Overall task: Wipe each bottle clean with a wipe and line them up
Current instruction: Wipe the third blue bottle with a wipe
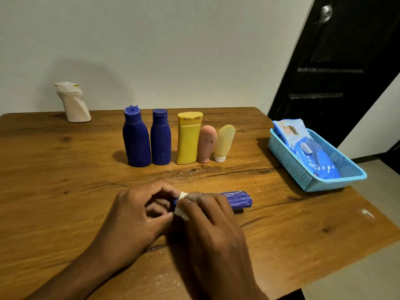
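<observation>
A dark blue bottle (239, 200) lies on its side on the wooden table (65, 169), its right end streaked with white. My left hand (138, 215) grips its left end. My right hand (207, 221) holds a small white wipe (181, 210) against the bottle's middle, fingers curled over it. Behind them several bottles stand upright in a row: two dark blue bottles (136, 139) (160, 138), a yellow one (188, 138), a pink tube (206, 144) and a pale yellow tube (224, 142). A white bottle (73, 102) stands apart at the back left.
A light blue plastic basket (346, 169) at the table's right edge holds blue wipe packets (307, 148). A dark door (337, 61) stands behind it at the right. White powder specks lie on the table near its front edge.
</observation>
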